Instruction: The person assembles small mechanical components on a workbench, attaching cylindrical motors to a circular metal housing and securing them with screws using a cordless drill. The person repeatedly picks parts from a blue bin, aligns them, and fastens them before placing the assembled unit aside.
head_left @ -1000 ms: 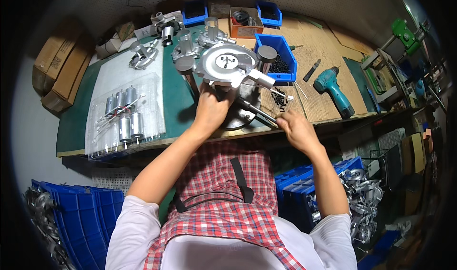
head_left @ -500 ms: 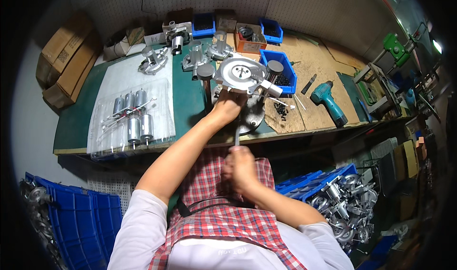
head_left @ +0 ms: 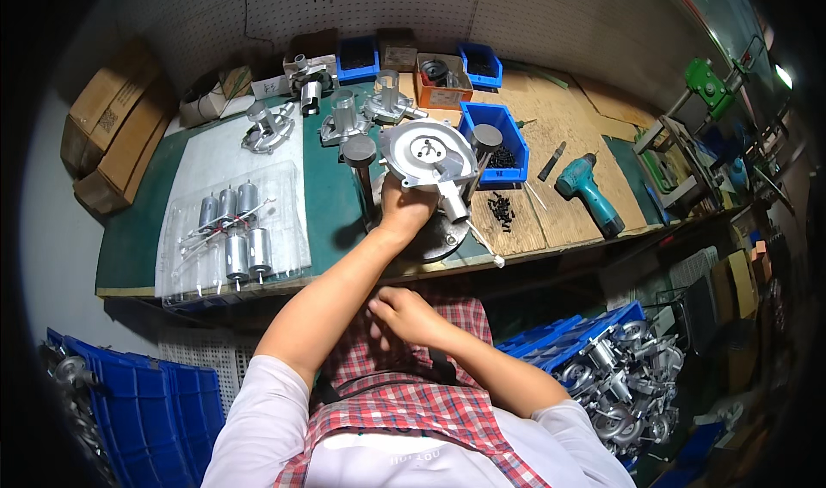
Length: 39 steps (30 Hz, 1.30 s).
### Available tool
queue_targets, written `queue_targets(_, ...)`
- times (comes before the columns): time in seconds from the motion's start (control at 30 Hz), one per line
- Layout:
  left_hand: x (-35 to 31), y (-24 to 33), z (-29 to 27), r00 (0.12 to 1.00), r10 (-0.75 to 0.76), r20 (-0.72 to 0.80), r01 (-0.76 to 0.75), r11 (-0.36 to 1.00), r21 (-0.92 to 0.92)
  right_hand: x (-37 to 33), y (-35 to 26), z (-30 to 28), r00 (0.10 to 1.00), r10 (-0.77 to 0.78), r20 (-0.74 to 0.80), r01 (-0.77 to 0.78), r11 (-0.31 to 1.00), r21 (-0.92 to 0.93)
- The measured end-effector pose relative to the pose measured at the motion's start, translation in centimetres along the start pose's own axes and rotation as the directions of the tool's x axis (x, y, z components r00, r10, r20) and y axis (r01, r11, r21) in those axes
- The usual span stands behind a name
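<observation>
My left hand (head_left: 408,206) is closed on the underside of a round silver metal blower housing (head_left: 428,151), its fingers mostly hidden beneath. The housing sits between two dark-topped posts (head_left: 359,151) of a stand with a round metal base (head_left: 440,240). Its outlet tube points toward me and slightly right, and a white wire with a connector (head_left: 498,261) hangs over the bench edge. My right hand (head_left: 408,314) is in front of the checked apron, below the bench edge. Its fingers are curled and partly blurred, and I cannot see whether anything is in them.
Several similar housings (head_left: 344,120) stand behind. At left, a clear plastic tray (head_left: 288,260) holds small motors. Right of the stand are a blue bin (head_left: 519,177), loose black screws (head_left: 501,213) and a teal cordless drill (head_left: 583,187). Below the bench, a blue crate (head_left: 551,333) holds metal parts.
The housing has turned clockwise, its outlet swinging from the right toward me. The white wire moved nearer. My right hand dropped down and left, away from a grey rod-like piece no longer visible.
</observation>
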State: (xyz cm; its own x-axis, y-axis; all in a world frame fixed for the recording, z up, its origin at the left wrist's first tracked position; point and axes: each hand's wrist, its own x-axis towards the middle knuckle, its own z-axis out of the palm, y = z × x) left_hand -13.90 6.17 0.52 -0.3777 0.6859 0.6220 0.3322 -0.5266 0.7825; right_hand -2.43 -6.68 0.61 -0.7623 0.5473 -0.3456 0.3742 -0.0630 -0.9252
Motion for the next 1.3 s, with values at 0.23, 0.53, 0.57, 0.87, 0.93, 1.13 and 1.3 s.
queue_targets(0.23,-1.5,6.0,-2.8,0.937,0.072,0.341,-0.002,0.980,-0.200,-7.7,0.3,-3.3,0.969,-0.145,-0.201,0.132,0.988,-0.075)
queue_targets(0.53,-11.3,9.2,-6.1,0.709,-0.289,0.643,0.530,0.820,-0.216,-11.2,-1.6,-5.6,0.358,-0.794,-0.492,0.475,0.608,-0.636)
queue_targets(0.57,-11.4,10.9,-4.2,0.617,-0.315,0.721,0.722,0.591,-0.359,-11.3,-0.3,-5.8,0.331,-0.819,-0.469,0.518,0.573,-0.635)
queue_targets(0.87,-13.5,15.1,-1.1,-0.028,-0.347,0.938,0.618,0.731,0.289,-24.3,9.5,-11.7,0.173,-0.318,-0.932,0.006,0.947,-0.322)
queue_targets(0.93,-12.2,13.5,-2.7,0.065,-0.338,0.939,0.640,0.736,0.221,-31.6,10.7,-13.0,0.096,-0.344,-0.934,-0.357,0.864,-0.355)
queue_targets(1.13,-9.7,10.9,-6.8,0.304,-0.510,0.804,0.670,0.715,0.200,-38.2,19.1,-11.4,0.165,-0.462,-0.871,-0.707,0.561,-0.431)
queue_targets(1.3,-9.3,11.0,-5.5,0.306,-0.493,0.814,0.688,0.706,0.168,-34.8,22.8,-9.6,0.329,-0.487,-0.809,-0.799,0.313,-0.514)
